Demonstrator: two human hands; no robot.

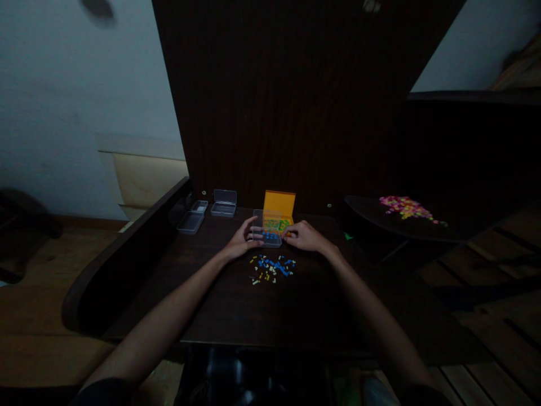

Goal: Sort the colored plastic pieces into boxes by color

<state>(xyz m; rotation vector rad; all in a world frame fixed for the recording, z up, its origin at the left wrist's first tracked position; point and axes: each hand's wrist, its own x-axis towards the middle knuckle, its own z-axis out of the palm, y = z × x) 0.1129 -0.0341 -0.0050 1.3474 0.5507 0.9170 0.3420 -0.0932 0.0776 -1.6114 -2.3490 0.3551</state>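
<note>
My left hand (244,239) grips the left side of a clear plastic box (274,244), its lid raised and several small blue pieces (269,235) inside. At the right edge of that box is my right hand (305,235), fingers curled and pinched together; whatever they hold is too small or hidden to make out. Just behind stands an orange box (279,201) with its lid up, containing small green pieces (282,224). On the table in front of the hands lies a loose scatter of small blue, yellow and pale pieces (273,267).
Two more clear boxes, an open one (224,204) and another (191,221), sit at the back left. A pile of pink and yellow pieces (406,207) rests on a dark ledge at right. The dark table (228,316) has a raised side panel (127,254) on its left.
</note>
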